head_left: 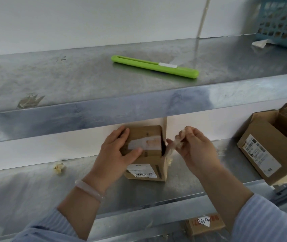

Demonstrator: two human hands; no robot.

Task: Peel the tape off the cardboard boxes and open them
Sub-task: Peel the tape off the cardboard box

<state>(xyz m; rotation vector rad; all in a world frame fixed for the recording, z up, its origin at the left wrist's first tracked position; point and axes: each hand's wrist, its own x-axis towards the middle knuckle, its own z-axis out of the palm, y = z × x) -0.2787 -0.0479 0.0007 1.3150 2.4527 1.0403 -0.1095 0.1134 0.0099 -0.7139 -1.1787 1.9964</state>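
Peeling tape from the small box, head view

My left hand [116, 154] grips the small cardboard box [144, 135] by its top left edge, steadying it on the steel surface [34, 186] under the shelf [69, 81]. My right hand [196, 151] pinches a strip of clear tape [173, 145] that still clings to the box's right top edge. An opened box [265, 154] sits well apart to the right, and a green cutter [155, 66] lies on the shelf.
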